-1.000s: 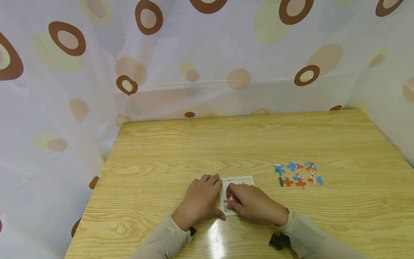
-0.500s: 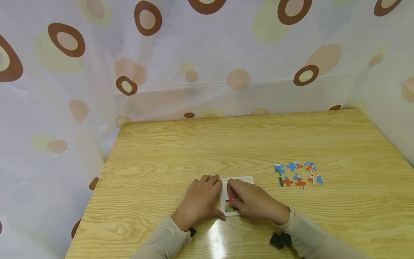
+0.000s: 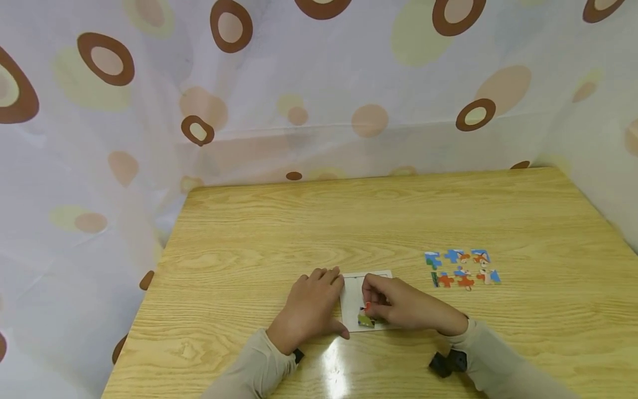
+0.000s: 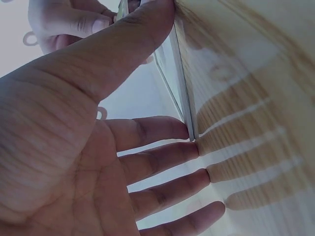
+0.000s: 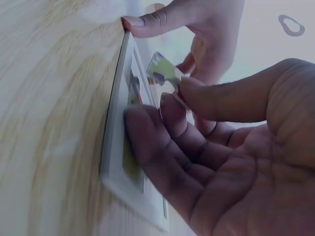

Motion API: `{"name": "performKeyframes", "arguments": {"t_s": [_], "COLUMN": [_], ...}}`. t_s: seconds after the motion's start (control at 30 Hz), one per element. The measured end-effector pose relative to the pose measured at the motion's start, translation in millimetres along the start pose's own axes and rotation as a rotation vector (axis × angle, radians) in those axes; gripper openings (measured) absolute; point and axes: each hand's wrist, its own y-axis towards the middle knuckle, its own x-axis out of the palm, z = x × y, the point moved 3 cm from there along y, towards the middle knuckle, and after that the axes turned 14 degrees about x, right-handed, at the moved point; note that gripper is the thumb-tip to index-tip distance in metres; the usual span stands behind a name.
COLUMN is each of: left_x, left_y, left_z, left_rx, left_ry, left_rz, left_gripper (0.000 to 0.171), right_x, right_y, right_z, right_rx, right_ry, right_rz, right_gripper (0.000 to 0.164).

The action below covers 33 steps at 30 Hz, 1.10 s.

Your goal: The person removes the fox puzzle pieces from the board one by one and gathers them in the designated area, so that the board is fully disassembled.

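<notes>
A puzzle piece [image 3: 366, 320], green with a bit of red, is pinched between the thumb and fingers of my right hand [image 3: 406, 302]. The right wrist view shows this piece [image 5: 162, 68] raised off the white puzzle frame [image 5: 115, 152]. Below it in the head view lies the frame [image 3: 350, 293], its left part bare and its right part hidden by the right hand. My left hand [image 3: 311, 305] rests along the frame's left side with the fingers stretched out. Its thumb [image 4: 142, 29] reaches to the near corner.
To the right on the wooden table [image 3: 279, 221] lie several loose puzzle pieces [image 3: 463, 269] in two rows, blue, orange and green. A patterned curtain [image 3: 319, 88] hangs behind the table and at both sides. Dark wrist gear [image 3: 448, 363] sits under the right sleeve.
My right hand has moved the pinched piece to the right, away from the frame's left corner. The left hand stays in place, and the loose pieces lie unmoved.
</notes>
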Motion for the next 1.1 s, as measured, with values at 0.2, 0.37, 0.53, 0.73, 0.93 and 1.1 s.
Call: {"name": "performKeyframes", "arguments": {"t_s": [0.2, 0.37, 0.53, 0.73, 0.93, 1.1], "left_x": [-0.5, -1.8, -2.8, -0.9, -0.9, -0.4], "left_y": [0.2, -0.5, -1.8, -1.3, -1.6, -1.4], "left_z": [0.9, 1.6, 1.8, 0.8, 0.5, 0.4], "left_rx": [-0.004, -0.004, 0.005, 0.007, 0.01, 0.009], "left_ry": [0.003, -0.007, -0.008, -0.006, -0.004, -0.007], "left_rz": [-0.004, -0.019, -0.014, -0.008, 0.002, -0.006], "left_gripper": [0.101, 0.102, 0.102, 0.103, 0.102, 0.102], "right_x": [-6.2, -18.1, -32.6, -46.5, -56.6, -62.0], "right_y": [-12.9, -29.4, -46.1, -60.0, -66.6, -72.2], "right_z": [6.8, 15.7, 27.2, 38.2, 43.4, 47.9], "right_rx": [-0.01, -0.054, -0.04, -0.007, 0.015, 0.023], "right_ry": [0.099, 0.071, 0.06, 0.054, -0.025, -0.098], "right_rz": [-0.059, 0.012, 0.082, 0.137, 0.218, 0.306], "right_gripper": [0.012, 0.009, 0.007, 0.005, 0.01, 0.014]}}
